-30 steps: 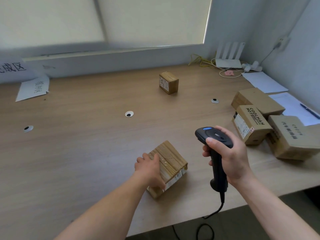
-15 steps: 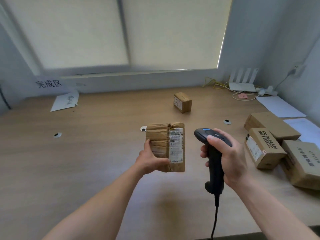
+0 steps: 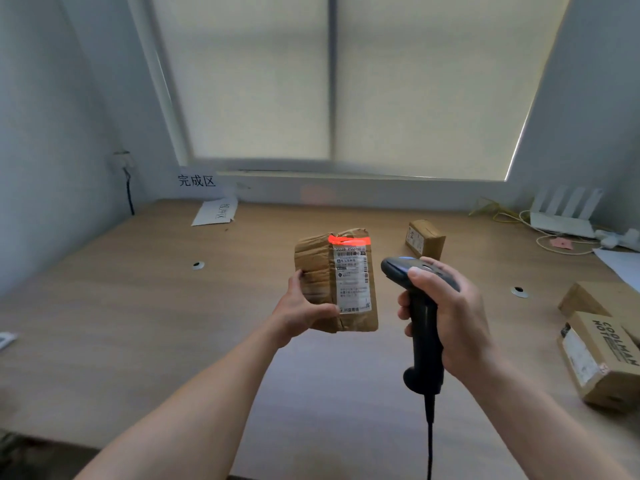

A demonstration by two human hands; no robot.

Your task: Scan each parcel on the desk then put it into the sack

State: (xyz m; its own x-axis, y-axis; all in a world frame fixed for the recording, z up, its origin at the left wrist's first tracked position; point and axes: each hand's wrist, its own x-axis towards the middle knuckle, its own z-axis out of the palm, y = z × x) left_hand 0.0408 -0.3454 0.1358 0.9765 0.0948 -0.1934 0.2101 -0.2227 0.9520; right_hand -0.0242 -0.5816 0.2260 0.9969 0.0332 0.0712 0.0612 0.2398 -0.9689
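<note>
My left hand grips a small brown taped parcel upright above the desk, its white shipping label facing me. A red scan line glows across the top of the label. My right hand holds a black handheld scanner just right of the parcel, its head pointing at the label and its cable hanging down. A small cardboard parcel sits farther back on the wooden desk. More parcels lie at the right edge, one printed COOLMAN, another behind it. No sack is in view.
A white router with yellow and white cables stands at the back right by the wall. A paper sheet lies at the back left under a wall sign. Round cable grommets dot the desk. White paper lies at the far right.
My left hand lifted the parcel off the desk and turned its label toward me. The scanner came up beside it, and a red scan line now shows on the label. The view tilted upward.
</note>
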